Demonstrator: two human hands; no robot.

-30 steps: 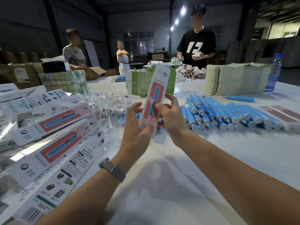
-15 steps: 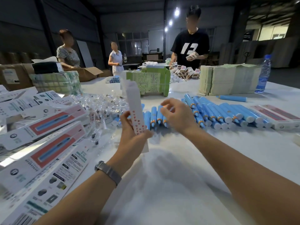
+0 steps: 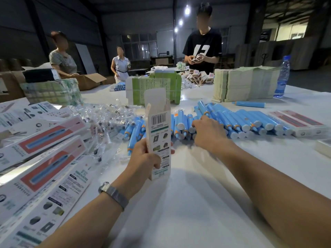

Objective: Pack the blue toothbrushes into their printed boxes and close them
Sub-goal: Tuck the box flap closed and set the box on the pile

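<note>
My left hand [image 3: 144, 161] grips a printed white box [image 3: 159, 135] upright, its top flap standing open and its barcode side facing me. A row of several blue toothbrushes [image 3: 238, 120] lies across the white table behind it. My right hand [image 3: 208, 132] reaches over the near end of that row, its fingertips touching the toothbrushes; whether they hold one I cannot tell. Flat and finished printed boxes [image 3: 44, 158] with a red panel and blue brush picture are stacked at the left.
Clear plastic wrappers [image 3: 107, 120] are heaped left of the toothbrushes. Green carton stacks [image 3: 155, 88] and a pale stack [image 3: 245, 83] stand behind, with a water bottle [image 3: 283, 76] at the far right. More boxes [image 3: 297, 122] lie right. Three people work at the far side.
My left hand turned the box from its red front to its barcode side, with the top flap open. My right hand let go of it and moved right onto the toothbrushes.
</note>
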